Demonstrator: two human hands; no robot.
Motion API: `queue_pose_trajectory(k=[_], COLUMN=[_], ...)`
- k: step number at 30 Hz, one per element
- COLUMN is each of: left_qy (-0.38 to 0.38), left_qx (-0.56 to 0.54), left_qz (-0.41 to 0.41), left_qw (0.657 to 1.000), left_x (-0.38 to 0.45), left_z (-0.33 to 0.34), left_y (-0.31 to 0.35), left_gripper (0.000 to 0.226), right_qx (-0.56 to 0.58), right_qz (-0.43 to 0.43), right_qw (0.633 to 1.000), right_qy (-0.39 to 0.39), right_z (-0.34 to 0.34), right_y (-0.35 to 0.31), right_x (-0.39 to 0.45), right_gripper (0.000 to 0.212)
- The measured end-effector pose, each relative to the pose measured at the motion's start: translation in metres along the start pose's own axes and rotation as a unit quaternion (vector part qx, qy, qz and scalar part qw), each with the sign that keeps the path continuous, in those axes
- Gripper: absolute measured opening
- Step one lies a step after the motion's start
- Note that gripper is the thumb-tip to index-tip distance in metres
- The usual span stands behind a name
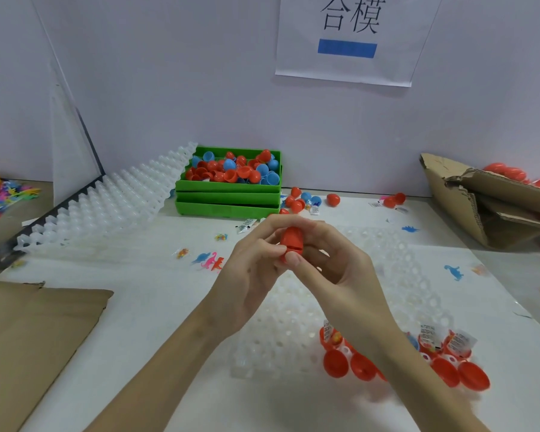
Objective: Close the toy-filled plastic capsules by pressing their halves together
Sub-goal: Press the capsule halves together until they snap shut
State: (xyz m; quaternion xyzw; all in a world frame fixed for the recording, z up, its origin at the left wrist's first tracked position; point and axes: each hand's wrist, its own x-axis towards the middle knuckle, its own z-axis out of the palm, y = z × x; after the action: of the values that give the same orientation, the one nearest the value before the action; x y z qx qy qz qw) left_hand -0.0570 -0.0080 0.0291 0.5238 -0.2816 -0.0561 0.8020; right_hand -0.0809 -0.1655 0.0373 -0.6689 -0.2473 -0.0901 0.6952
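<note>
over the white table [156,307] our left hand [250,269] and right hand [334,260] pinch the red capsule [291,243]; we'd best squeeze its halves squarely.

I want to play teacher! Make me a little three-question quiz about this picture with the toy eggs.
1. True or false: both hands hold one red plastic capsule.
2. What colour is the plastic bin full of loose capsule halves? A) yellow B) green C) black
3. Fill in: the open red capsule halves holding toy packets sit in the clear plastic ____.

Key:
1. True; the left hand and right hand pinch it, with a seam line visible between its halves.
2. B
3. tray
</note>
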Motion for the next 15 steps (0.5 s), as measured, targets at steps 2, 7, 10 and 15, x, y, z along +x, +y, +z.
queue_pose_trajectory(k=[2, 7, 10, 15], left_qy=[-0.001, 0.022, 0.051, 0.087], left_qx=[-0.039, -0.077, -0.063, 0.006], left_qz=[-0.010, -0.030, -0.042, -0.036], left_qw=[0.999, 0.996, 0.996, 0.996], left_x=[0.0003, 0.0000, -0.0008, -0.0005], left_z=[0.0024, 0.0025, 0.0023, 0.0024], left_y=[-0.0013, -0.0031, -0.0020, 0.0032], left_gripper=[0.040, 0.028, 0.026, 0.026], right_qx=[-0.005, -0.001, -0.022, -0.098], right_qz=[0.000, 0.008, -0.003, -0.031], right_qw=[1.000, 1.000, 1.000, 0.995], right_qy=[0.001, 0.002, -0.003, -0.018], right_z=[0.0008, 0.0034, 0.0049, 0.0059], right_y=[0.0007, 0.0017, 0.0045, 0.0097], right_x=[-0.0008, -0.0012, -0.0026, -0.0043], right_gripper=[0.036, 0.042, 0.049, 0.062])
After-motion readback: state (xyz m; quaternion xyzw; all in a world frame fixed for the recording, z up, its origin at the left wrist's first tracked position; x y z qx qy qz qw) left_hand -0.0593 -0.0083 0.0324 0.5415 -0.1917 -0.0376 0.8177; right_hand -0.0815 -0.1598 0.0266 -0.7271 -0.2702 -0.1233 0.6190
